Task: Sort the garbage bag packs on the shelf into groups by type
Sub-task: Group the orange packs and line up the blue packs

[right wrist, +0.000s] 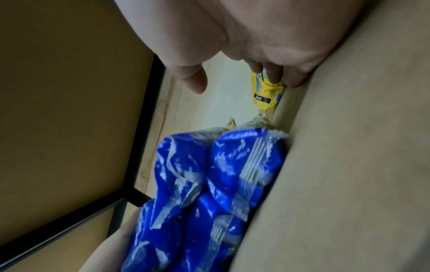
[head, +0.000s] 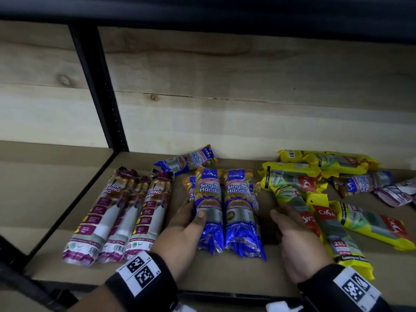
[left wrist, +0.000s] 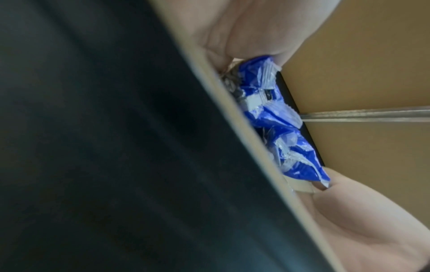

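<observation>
We are looking down at a wooden shelf [head: 67, 248] where garbage bag packs lie in loose groups. Our left hand [head: 186, 233] grips the blue packs [head: 225, 210], thumb on top of the nearest one and fingers tucked behind its far side, so the hand is curled around it. These blue packs lie lengthwise side by side in the gap between our two hands, with further blue ones partly hidden beneath. In the left wrist view, crinkled blue wrapper ends [left wrist: 274, 117] show between the thumb and fingers.

Our right hand [head: 295, 235] lies just to the right of the blue group, thumb pointing inward and free, fingers reaching over a yellow pack [head: 290, 199]. The right wrist view shows the fingertips [right wrist: 274, 73] on the yellow wrapper [right wrist: 267, 92]; we cannot tell whether they grip it or only rest on it.

To the left of our left hand, three purple packs [head: 117, 217] lie in a neat row. Beyond that hand's fingers, a single blue pack [head: 186, 161] lies crosswise near the back wall. To the right of our right hand and beyond it, yellow packs [head: 333, 167] lie scattered, with a stray blue pack [head: 364, 181] and a stray purple pack [head: 396, 192] among them.
</observation>
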